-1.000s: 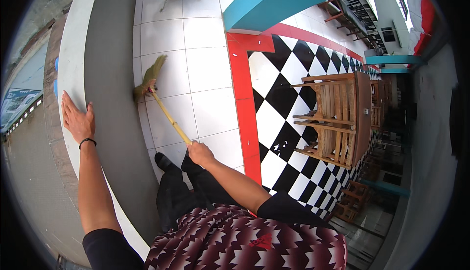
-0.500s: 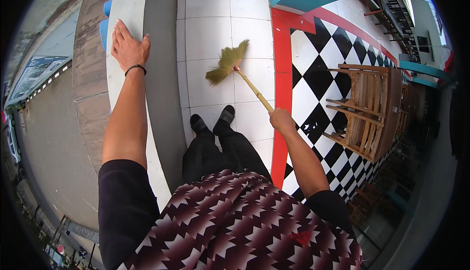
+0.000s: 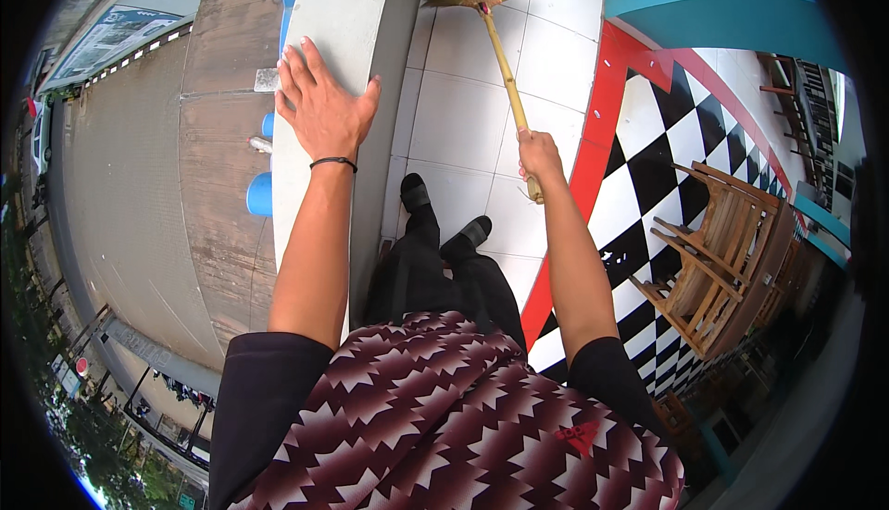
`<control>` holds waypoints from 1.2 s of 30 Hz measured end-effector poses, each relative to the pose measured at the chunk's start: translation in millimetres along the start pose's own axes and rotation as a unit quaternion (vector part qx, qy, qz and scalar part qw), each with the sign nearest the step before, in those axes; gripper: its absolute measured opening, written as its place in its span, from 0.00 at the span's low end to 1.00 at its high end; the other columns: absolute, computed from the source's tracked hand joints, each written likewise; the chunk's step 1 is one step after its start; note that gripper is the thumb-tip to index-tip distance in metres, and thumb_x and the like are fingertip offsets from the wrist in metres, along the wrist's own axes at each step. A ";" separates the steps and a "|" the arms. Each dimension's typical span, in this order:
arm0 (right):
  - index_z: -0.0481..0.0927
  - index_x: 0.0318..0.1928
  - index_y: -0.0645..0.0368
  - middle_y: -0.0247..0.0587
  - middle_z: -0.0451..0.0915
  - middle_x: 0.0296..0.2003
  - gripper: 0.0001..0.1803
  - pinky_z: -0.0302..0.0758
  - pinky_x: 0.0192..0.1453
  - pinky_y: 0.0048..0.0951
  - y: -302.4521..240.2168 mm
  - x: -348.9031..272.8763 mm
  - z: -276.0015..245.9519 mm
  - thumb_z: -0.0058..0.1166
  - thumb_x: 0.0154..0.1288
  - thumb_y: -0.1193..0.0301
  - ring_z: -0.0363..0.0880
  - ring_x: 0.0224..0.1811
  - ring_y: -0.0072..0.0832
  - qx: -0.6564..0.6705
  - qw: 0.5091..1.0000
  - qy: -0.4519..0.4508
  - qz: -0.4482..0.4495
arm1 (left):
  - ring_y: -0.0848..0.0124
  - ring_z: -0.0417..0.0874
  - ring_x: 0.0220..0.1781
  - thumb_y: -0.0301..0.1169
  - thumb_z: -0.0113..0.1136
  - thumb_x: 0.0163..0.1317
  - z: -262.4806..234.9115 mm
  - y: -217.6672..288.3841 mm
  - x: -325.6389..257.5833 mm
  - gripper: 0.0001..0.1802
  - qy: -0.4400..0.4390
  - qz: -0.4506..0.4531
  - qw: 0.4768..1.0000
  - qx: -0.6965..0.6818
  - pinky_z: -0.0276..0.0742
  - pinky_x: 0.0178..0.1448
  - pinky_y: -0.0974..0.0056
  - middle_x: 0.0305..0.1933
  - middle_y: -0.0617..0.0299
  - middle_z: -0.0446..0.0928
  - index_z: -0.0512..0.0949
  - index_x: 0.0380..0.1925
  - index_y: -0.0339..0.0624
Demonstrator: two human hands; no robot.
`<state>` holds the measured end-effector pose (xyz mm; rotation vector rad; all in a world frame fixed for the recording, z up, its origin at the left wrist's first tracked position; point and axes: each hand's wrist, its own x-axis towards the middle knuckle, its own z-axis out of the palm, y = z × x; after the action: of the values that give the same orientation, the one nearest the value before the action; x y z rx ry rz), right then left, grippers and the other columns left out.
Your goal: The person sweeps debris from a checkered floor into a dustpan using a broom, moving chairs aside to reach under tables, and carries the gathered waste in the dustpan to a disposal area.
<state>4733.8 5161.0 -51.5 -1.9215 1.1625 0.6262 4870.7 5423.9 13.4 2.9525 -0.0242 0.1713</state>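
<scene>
My right hand (image 3: 539,155) is wrapped round the bamboo handle of a broom (image 3: 506,61), near its butt end, which sticks out below the fist. The broom's greenish bristle head is spread in a fan on the white floor tiles (image 3: 463,117), ahead of my feet and close to the low wall. My left hand (image 3: 324,107) lies on the pale top of that low wall (image 3: 329,1), fingers stretched and apart, with nothing held. A dark band circles the left wrist.
To the right, a red border strip (image 3: 593,130) edges a black-and-white checkered floor (image 3: 648,177), where wooden chairs (image 3: 708,251) are stacked at a table. A teal pillar (image 3: 713,1) rises ahead on the right. Beyond the wall are blue round objects (image 3: 260,193) and a paved road (image 3: 130,195).
The broom has gone forward, its head now farther ahead and its handle more upright in view. My left hand stays on the wall top, fingers now more spread. My feet have shifted.
</scene>
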 end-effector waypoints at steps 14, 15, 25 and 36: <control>0.77 0.34 0.69 0.54 0.80 0.26 0.25 0.78 0.33 0.40 181.2 -68.9 -8.3 0.44 0.66 0.55 0.81 0.24 0.42 -0.311 0.940 -0.135 0.035 | 0.60 0.48 0.74 0.59 0.60 0.45 15.5 -4.2 -1.4 0.56 0.063 0.007 0.997 0.035 0.46 0.71 0.51 0.72 0.55 0.50 0.46 0.69 0.46; 0.78 0.35 0.68 0.56 0.80 0.27 0.25 0.78 0.36 0.42 221.8 -72.7 -23.6 0.44 0.66 0.55 0.81 0.28 0.45 -0.357 0.927 -0.115 -0.009 | 0.62 0.47 0.74 0.60 0.59 0.45 15.3 -4.4 -1.3 0.57 0.068 0.008 0.997 0.033 0.45 0.71 0.52 0.72 0.55 0.49 0.46 0.69 0.47; 0.77 0.35 0.67 0.46 0.74 0.13 0.22 0.74 0.21 0.36 273.9 -194.1 -184.8 0.40 0.70 0.59 0.77 0.13 0.36 -0.272 0.954 -0.083 0.092 | 0.56 0.48 0.73 0.50 0.67 0.43 -1.3 8.7 -3.1 0.58 0.005 -0.055 0.998 0.003 0.43 0.73 0.55 0.72 0.49 0.48 0.46 0.68 0.36; 0.75 0.36 0.66 0.61 0.78 0.29 0.21 0.74 0.41 0.50 254.1 -106.8 41.6 0.42 0.67 0.57 0.77 0.36 0.57 -0.241 0.949 -0.115 -0.166 | 0.55 0.51 0.72 0.53 0.66 0.43 -0.7 14.8 0.3 0.58 0.003 -0.032 0.999 0.010 0.46 0.72 0.54 0.70 0.46 0.53 0.47 0.67 0.35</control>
<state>4458.5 5180.2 -90.8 -2.3043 0.5476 0.9795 4870.5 5409.6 16.8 2.9681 0.0726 0.1731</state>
